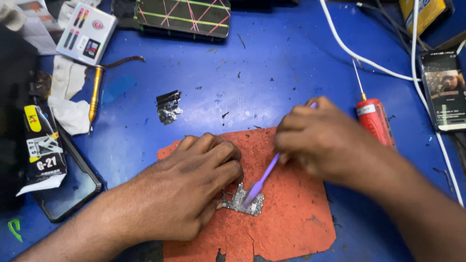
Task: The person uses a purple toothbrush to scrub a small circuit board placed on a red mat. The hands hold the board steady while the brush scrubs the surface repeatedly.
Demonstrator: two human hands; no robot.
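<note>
Work position: lower centre of the frame. A small circuit board [242, 201] lies on a worn orange mat [291, 228], which rests on the blue bench top [272, 63].

Hand states:
- The left hand [194, 189] is curled, fingertips pressed against the left edge of the circuit board and pinning it to the mat.
- The right hand [323, 140] is closed around a slim purple tool [262, 179]. The tool slants down and left, and its tip touches the top face of the board.

Progress, as a judgement: the board is already out of any housing and lies bare. Dark debris is scattered over the bench, and a crumpled piece of foil [168, 106] lies in the upper-centre left. The work on the board's surface appears to be under way; nothing shows it finished, and no reassembly is visible.

Packages and labels:
- Upper left: a flat white box [86, 33], rectangular, with printed pictures of stick-shaped items and a red round mark.
- Left edge: a black pouch [43, 145] with a yellow patch and white lettering, lying on a dark phone-shaped slab.
- Upper right corner: a yellow package [422, 12], partly cut off.
- Right of centre: a red cylindrical tool [376, 121] with a white label band and a thin metal tip.
- Right edge: a phone [444, 90] with its screen lit, white cables beside it.
</note>
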